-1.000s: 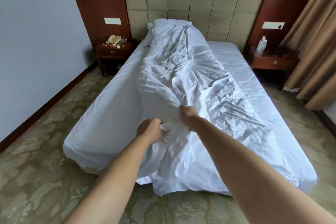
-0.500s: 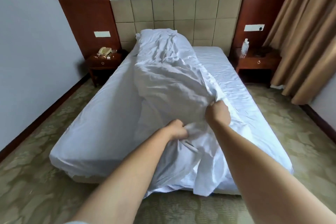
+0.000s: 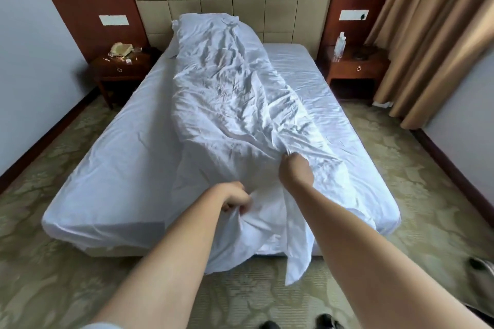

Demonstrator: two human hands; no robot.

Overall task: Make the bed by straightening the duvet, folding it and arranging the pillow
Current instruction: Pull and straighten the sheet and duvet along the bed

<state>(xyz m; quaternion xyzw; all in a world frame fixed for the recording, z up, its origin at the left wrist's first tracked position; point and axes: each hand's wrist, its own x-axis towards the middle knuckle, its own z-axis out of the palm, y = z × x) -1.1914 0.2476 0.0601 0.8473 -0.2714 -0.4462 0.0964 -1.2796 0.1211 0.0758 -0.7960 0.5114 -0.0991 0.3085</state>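
Change: since half a second ago our right hand (image 3: pixel 296 171) has dropped lower onto the bed, and the lifted fold of duvet (image 3: pixel 230 104) has settled flatter.
Left hand (image 3: pixel 235 196): we curl it round bunched duvet cloth at the foot edge.
Right hand: we grip a fold just beyond, fingers closed on fabric.
Duvet: it lies in a crumpled strip down the middle of the bed (image 3: pixel 112 157), from headboard to foot, with a tail hanging toward the floor.
Pillow: we judge it sits under the duvet's head end; we cannot tell for sure.
Done: little, we judge; straightening is only begun.
Left: spreading, folding, placing the pillow.
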